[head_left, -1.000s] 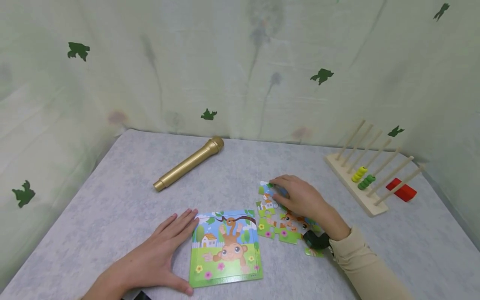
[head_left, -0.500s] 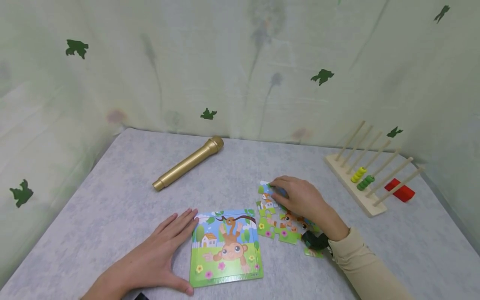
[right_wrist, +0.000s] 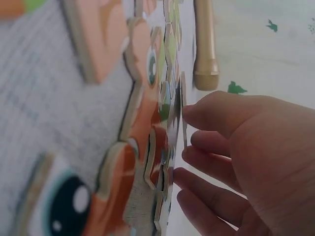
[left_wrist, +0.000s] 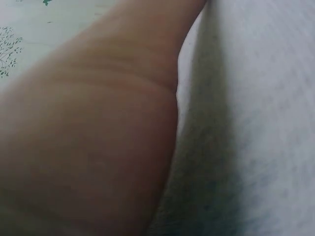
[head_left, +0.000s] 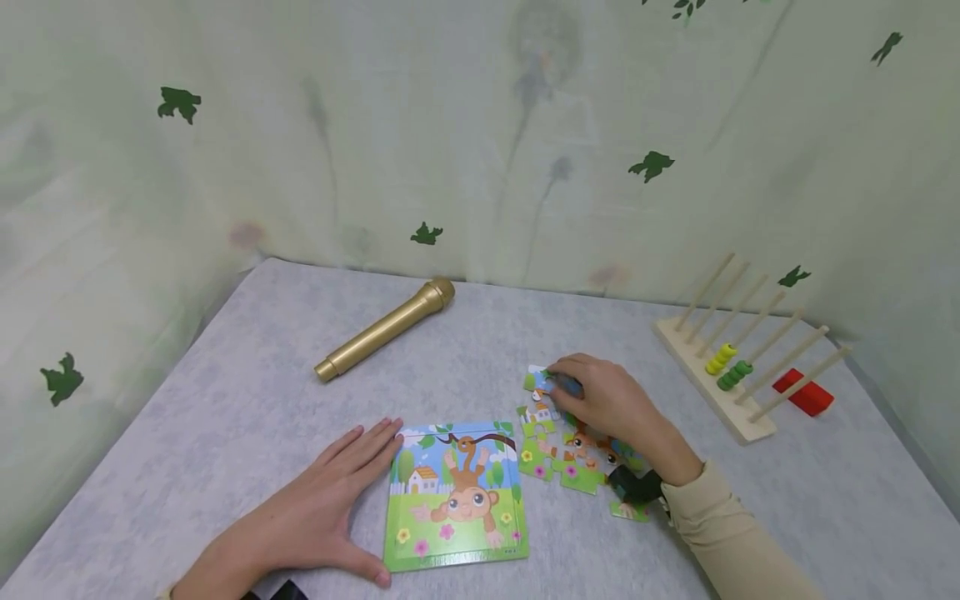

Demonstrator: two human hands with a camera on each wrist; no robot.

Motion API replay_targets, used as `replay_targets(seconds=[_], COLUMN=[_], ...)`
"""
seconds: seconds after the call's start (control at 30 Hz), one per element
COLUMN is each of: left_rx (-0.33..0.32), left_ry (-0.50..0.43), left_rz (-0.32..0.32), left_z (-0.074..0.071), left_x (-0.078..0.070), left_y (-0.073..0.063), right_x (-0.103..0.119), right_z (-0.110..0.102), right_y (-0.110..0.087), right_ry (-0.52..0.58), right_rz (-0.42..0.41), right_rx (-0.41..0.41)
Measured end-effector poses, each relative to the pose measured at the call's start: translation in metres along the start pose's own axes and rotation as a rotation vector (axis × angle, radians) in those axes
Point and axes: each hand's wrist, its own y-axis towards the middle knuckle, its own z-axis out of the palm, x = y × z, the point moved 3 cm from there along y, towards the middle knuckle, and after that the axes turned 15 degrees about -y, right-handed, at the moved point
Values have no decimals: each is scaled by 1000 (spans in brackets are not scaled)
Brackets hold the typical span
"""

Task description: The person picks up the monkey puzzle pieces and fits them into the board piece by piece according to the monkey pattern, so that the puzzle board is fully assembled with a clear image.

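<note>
My left hand lies with straight fingers beside the square monkey puzzle board. Its fingertips are at the board's upper left corner and its thumb at the lower left one. In the left wrist view, the forearm and wrist fill most of the frame, and the fingers are hidden. My right hand is over the loose puzzle pieces to the right of the board. Between its thumb and fingers it pinches a blue puzzle piece, which shows edge-on in the right wrist view, close over the others.
A gold microphone lies at the back left. At the right stands a wooden peg rack with yellow and green beads, and a red block lies behind it. A patterned curtain hangs behind the table.
The head view has shifted a little, so the scene sits slightly lower and to the right. Both hands keep their places by the board and the pieces.
</note>
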Motion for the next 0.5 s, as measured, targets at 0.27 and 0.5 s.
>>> replay_targets(seconds=[0.27, 0.5], left_rx=[-6, 9], left_ry=[4, -7], left_rz=[-3, -21], left_z=[1, 2], left_x=[2, 2], left_y=[1, 1], right_x=[0, 7], right_z=[-5, -12], right_y=[2, 2], right_ry=[4, 7], right_rz=[-18, -25], right_rx=[-49, -90])
